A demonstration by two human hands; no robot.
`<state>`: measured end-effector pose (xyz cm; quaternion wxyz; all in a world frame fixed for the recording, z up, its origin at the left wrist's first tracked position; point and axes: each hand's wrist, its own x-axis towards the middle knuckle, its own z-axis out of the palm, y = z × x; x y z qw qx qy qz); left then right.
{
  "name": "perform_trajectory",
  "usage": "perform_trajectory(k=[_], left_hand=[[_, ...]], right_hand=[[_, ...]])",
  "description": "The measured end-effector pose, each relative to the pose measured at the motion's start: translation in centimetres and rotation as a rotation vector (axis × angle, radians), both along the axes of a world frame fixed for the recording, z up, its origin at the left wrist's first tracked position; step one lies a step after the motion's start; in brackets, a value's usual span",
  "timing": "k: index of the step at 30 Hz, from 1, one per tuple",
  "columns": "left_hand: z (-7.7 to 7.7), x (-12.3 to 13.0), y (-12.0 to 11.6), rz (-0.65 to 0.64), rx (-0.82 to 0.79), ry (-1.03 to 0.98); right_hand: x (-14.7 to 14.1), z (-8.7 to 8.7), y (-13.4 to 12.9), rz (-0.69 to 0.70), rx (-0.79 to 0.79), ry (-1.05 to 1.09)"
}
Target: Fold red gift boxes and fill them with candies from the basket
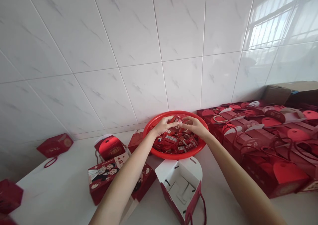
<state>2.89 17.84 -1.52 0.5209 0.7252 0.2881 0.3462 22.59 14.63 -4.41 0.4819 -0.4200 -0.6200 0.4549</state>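
Observation:
Both hands meet over the far half of a red plastic basket (171, 155) heaped with red-wrapped candies (171, 142). My left hand (165, 125) and my right hand (195, 125) have curled fingers, closed from either side on a small red-wrapped candy (177, 121). The fingers partly cover that candy. Just in front of the basket, between my forearms, stands an open gift box (181, 188) with a white inside, raised flaps and a dark red cord. I see nothing in it but folded bottom flaps.
Rows of red gift boxes (253, 142) with cords fill the right side, a cardboard box (293, 89) behind them. Left of the basket lie printed red boxes (104, 175) and another red box (111, 147). One more box (55, 145) sits near the table's left edge. A tiled wall (139, 86) rises behind.

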Motion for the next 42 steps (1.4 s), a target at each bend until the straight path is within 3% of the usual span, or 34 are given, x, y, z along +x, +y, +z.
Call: perform_trajectory(k=[6,11,16,22,29,37,42], left_hand=[[-0.7,0.3,0.4,-0.017,0.085,0.066],[-1.6,-0.1,2.0,0.239,0.17,0.158],[-2.8,-1.1,3.8,0.334,0.237,0.32],[-3.6,-1.4,5.3,0.228,0.271,0.688],[-3.2,1.1,7.8,0.067,0.284,0.922],[-4.3,1.9,8.6,0.052,0.277,0.911],[-3.4,1.1,7.9,0.099,0.218,0.755]], right_hand=[[-0.2,-0.1,0.0,-0.028,0.1,-0.072],[-0.3,0.2,-0.3,-0.204,0.091,0.092],[-0.2,0.2,-0.2,-0.256,0.027,0.202],[-0.2,0.2,-0.1,-0.226,-0.052,0.317],[-0.6,0.4,-0.4,-0.199,-0.05,0.35],[-0.4,0.3,-0.1,-0.194,-0.064,0.352],[-0.4,0.3,-0.2,-0.198,-0.074,0.359]])
